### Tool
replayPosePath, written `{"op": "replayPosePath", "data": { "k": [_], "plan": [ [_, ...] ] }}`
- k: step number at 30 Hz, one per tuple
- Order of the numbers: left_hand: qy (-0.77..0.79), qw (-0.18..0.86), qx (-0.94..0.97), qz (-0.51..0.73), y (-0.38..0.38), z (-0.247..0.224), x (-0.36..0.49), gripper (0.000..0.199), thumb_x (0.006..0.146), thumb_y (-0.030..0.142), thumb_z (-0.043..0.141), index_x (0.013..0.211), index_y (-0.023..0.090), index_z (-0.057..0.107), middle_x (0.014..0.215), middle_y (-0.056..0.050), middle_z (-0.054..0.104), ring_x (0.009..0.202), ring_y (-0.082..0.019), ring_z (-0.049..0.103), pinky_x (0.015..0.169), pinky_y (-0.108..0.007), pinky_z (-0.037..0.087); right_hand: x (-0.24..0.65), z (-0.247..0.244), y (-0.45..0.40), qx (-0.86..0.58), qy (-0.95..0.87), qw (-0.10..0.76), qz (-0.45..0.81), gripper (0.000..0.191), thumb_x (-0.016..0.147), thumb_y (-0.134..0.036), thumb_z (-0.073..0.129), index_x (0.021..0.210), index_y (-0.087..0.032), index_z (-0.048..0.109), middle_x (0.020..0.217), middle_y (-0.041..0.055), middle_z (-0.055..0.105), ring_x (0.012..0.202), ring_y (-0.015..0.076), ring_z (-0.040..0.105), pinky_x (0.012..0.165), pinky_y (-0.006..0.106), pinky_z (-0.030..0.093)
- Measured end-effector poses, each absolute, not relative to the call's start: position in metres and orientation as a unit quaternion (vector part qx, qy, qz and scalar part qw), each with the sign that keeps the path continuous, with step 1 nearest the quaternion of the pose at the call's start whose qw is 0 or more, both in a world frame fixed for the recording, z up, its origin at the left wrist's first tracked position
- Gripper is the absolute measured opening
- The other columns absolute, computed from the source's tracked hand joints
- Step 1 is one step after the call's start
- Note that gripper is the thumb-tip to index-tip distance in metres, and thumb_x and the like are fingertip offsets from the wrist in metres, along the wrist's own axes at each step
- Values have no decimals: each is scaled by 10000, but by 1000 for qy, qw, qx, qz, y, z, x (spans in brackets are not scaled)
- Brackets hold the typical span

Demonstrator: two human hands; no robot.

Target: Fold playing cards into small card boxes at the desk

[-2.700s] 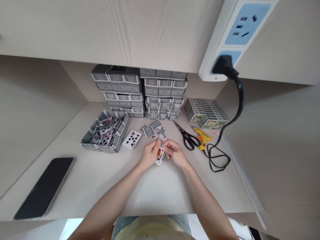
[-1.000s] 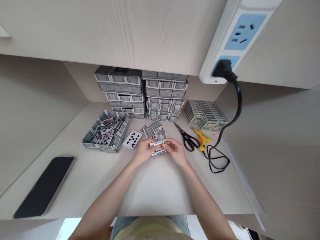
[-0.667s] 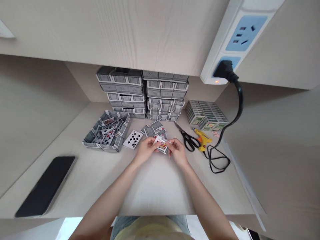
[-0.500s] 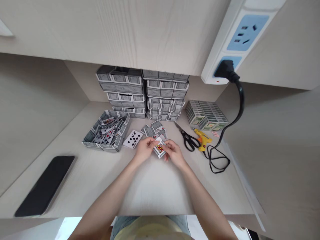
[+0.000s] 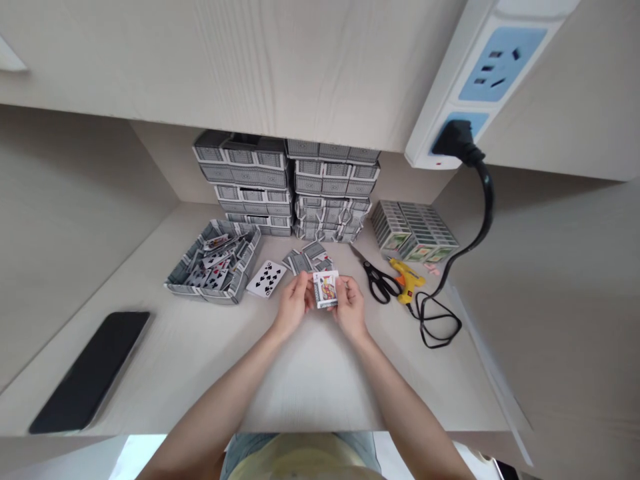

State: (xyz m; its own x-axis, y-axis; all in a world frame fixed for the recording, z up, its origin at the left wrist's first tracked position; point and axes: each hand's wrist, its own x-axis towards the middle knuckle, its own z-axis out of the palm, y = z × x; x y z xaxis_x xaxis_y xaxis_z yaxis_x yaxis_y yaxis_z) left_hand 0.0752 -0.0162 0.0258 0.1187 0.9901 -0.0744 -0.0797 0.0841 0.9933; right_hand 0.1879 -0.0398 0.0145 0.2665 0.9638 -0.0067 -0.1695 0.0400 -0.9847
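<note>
Between my two hands is a small folded playing-card piece, its face-card picture turned up and patterned strips at its edges. My left hand pinches its left side. The right side is gripped by my right hand, thumb on top. Just beyond them lie loose cards, most with grey backs up. A ten of spades rests face up left of my left hand. Farther left, a tray made of folded cards holds many loose cards.
Stacked card-built boxes stand at the back, with card packs to their right. Black-handled scissors, a yellow glue gun and its black cable lie at right. A black phone lies at front left. A power strip hangs above.
The card piece has turned from slanted to nearly upright and moved slightly right. My hands have shifted their hold to its two sides.
</note>
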Motion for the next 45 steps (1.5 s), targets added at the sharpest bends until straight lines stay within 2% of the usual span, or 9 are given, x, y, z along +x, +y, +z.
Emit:
{"op": "replayPosePath", "data": {
  "k": [4,7,12,17,26,34,45],
  "plan": [
    [466,565,472,491,-22,21,84,356,790,485,439,925,165,516,614,28,514,428,-70,441,380,-183,344,183,15,-42,-522,-397,609,445,331,791,-523,456,918,-220,422,481,-72,487,300,71,379,274,182,274],
    [483,539,459,516,-25,18,86,279,811,426,414,927,181,483,712,11,544,493,-78,490,416,-183,400,175,13,-44,-511,-402,599,467,338,796,-522,450,942,-223,392,475,-81,492,288,69,392,271,174,285],
    [503,518,458,518,-27,19,85,185,822,344,385,917,196,442,631,45,510,419,-67,467,360,-167,387,167,11,-47,-478,-384,592,524,308,813,-510,421,936,-235,358,407,-115,443,255,69,367,255,157,264],
    [476,549,448,520,-29,21,88,123,807,305,400,873,202,415,542,85,476,289,-64,419,271,-175,351,170,8,-46,-466,-363,597,543,275,817,-484,420,922,-238,359,394,-123,450,246,60,359,254,139,273],
    [432,592,435,524,-28,19,90,80,793,269,393,849,219,365,450,112,465,242,-102,439,234,-196,358,173,8,-44,-450,-358,594,562,221,811,-427,434,903,-236,371,402,-122,457,245,59,369,244,125,264],
    [422,610,424,520,-26,18,92,91,778,270,405,844,221,367,447,109,468,249,-109,445,240,-200,357,176,9,-42,-452,-358,592,564,205,800,-403,447,893,-229,391,424,-117,477,243,54,371,239,126,266],
    [469,545,438,540,-26,21,92,45,742,183,393,740,187,437,520,73,482,358,-75,468,331,-174,384,175,11,-43,-472,-348,596,548,114,775,-317,443,800,-217,394,410,-112,472,235,54,370,229,127,255]
  ]
}}
